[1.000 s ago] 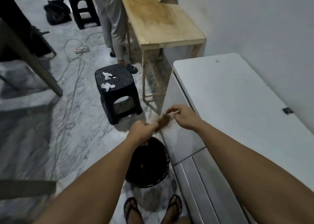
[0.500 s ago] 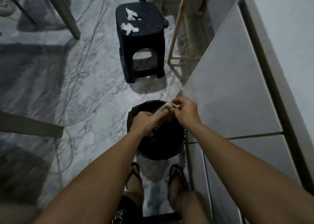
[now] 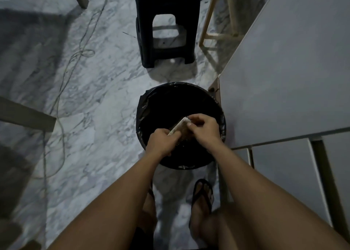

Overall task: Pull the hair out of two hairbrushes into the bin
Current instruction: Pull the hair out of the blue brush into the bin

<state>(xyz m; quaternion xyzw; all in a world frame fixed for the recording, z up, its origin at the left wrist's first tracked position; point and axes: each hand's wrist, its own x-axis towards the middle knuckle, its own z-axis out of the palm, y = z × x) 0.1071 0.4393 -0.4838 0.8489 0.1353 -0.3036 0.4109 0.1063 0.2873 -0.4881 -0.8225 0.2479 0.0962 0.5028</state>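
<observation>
Head view, looking straight down: both hands meet directly over the open mouth of the bin [image 3: 144, 105], a round black-lined bin standing on the marble floor [image 3: 94, 102] just beside the white table [image 3: 284, 69]. That spot looks deliberate — whatever comes loose should fall into the liner rather than onto the floor. The left hand [image 3: 161, 142] is closed around the lower end of the hairbrush [image 3: 177, 127], holding it tilted so its pale back faces up-left and the bristle side turns toward the other hand. The right hand [image 3: 203, 129] is curled in against that bristle side, fingertips [image 3: 189, 124] pinched together at the brush — apparently plucking at the brownish hair, though the tuft itself is too dark and small to make out. Only one brush is in sight here; where the second is, I cannot tell. A black stool [image 3: 164, 31] stands beyond the bin, well apart from the work.
</observation>
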